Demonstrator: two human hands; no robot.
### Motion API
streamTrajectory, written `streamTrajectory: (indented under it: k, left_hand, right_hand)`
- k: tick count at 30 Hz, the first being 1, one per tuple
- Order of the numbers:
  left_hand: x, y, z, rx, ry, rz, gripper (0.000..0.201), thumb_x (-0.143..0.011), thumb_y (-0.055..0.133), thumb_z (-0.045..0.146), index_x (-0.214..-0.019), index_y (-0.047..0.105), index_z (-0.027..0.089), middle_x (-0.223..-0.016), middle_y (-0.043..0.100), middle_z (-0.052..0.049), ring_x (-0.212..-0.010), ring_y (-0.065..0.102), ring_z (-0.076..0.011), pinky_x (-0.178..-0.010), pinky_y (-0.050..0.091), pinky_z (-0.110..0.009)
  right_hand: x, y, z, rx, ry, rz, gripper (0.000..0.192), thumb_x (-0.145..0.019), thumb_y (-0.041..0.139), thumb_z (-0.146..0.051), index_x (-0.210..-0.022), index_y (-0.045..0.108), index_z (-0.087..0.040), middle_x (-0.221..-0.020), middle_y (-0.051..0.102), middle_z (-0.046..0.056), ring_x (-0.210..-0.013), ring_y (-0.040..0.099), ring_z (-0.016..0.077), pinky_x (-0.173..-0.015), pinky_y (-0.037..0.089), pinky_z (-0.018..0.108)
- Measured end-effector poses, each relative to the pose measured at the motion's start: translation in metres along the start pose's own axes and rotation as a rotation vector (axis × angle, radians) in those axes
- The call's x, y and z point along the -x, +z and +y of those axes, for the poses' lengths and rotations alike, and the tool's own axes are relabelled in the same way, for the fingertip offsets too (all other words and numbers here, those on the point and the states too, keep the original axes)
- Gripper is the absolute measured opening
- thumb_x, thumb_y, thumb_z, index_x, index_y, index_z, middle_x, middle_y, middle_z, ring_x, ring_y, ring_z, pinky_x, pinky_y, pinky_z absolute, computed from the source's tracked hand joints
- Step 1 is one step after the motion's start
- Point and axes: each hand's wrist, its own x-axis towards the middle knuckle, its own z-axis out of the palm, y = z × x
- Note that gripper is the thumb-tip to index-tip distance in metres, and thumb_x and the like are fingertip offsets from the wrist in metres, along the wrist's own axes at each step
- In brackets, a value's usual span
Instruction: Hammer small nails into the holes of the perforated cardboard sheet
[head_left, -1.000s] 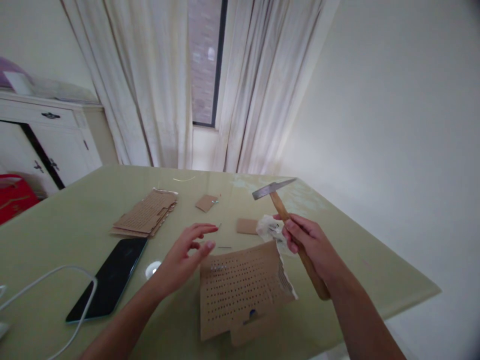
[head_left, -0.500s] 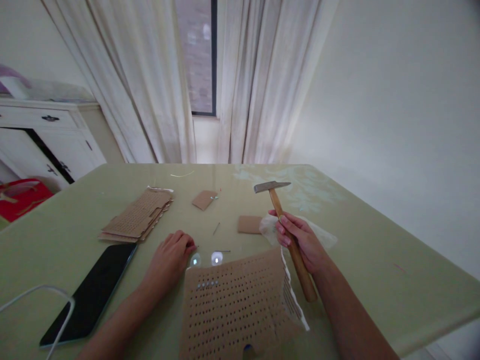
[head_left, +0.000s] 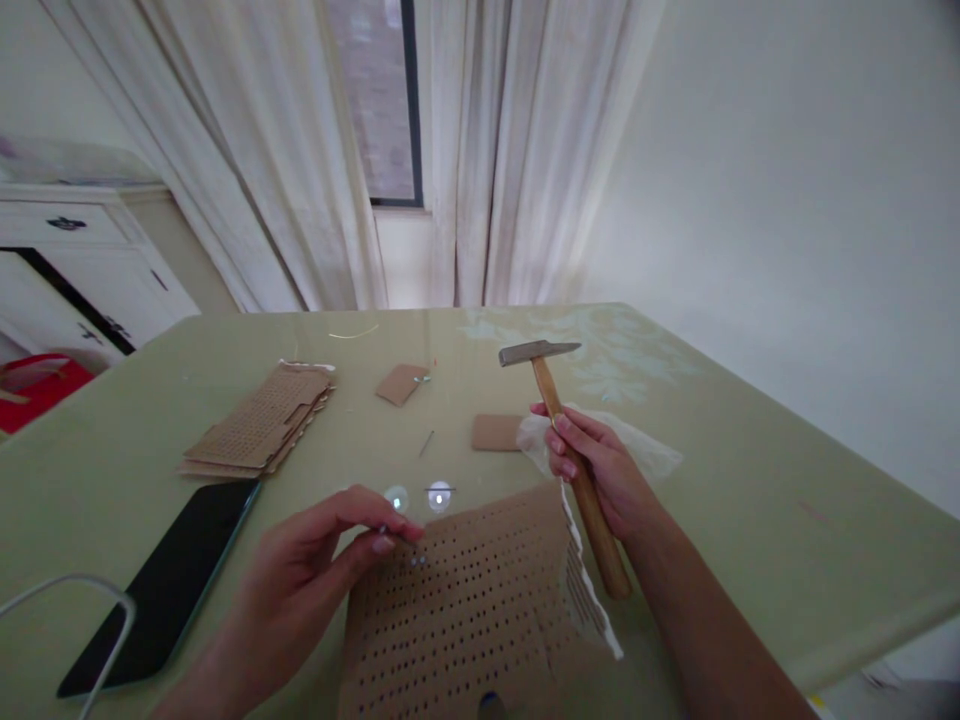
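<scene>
Two hands at our pale green desk [head_left: 750, 520]: our left hand [head_left: 315, 560] pinches a small nail over the brown perforated cardboard sheet [head_left: 472, 620], where few are seemingly set, while our right hand [head_left: 600, 475] grips the raised wooden-handled hammer [head_left: 559, 420].

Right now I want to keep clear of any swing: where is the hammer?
The hammer is in the right hand, right of centre in the head view, head raised above the table, just beyond the perforated cardboard sheet.
</scene>
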Motion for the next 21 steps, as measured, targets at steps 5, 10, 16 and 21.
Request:
streamTrajectory:
  k: [5,10,16,21]
  left_hand:
    - [-0.003,0.007,0.001,-0.107,-0.003,-0.047,0.016,-0.098,0.069,0.032,-0.094,0.084,0.03,-0.089,0.081,-0.003,-0.084,0.076,-0.0212,-0.074,0.062,-0.029]
    - [-0.002,0.011,-0.004,-0.1,-0.003,-0.104,0.017,-0.1,0.068,0.033,-0.096,0.084,0.032,-0.092,0.082,-0.002,-0.086,0.075,-0.0212,-0.075,0.06,-0.031]
    - [0.0,0.012,-0.007,-0.118,-0.002,-0.127,0.018,-0.103,0.064,0.032,-0.098,0.082,0.033,-0.094,0.081,0.0,-0.086,0.074,-0.0184,-0.075,0.059,-0.028]
    - [-0.001,0.012,-0.006,-0.121,0.011,-0.127,0.018,-0.103,0.065,0.029,-0.098,0.081,0.034,-0.093,0.08,0.002,-0.087,0.074,-0.0165,-0.077,0.058,-0.026]
  right_hand:
    - [0.0,0.0,0.0,0.017,0.002,0.014,0.04,-0.086,0.088,-0.039,-0.117,0.08,-0.014,-0.072,0.054,-0.004,-0.051,0.041,0.0036,-0.046,0.031,0.018]
    - [0.002,0.001,0.0,0.021,0.003,0.006,0.04,-0.087,0.087,-0.038,-0.118,0.079,-0.014,-0.073,0.053,-0.003,-0.052,0.04,0.0045,-0.046,0.03,0.019]
    - [0.001,0.002,0.001,0.031,0.008,0.01,0.041,-0.087,0.087,-0.039,-0.117,0.08,-0.013,-0.073,0.053,-0.004,-0.053,0.039,0.0048,-0.047,0.028,0.021]
    - [0.001,0.001,0.001,0.046,0.007,0.012,0.041,-0.087,0.087,-0.041,-0.117,0.079,-0.014,-0.073,0.053,-0.003,-0.053,0.036,0.0057,-0.047,0.027,0.022]
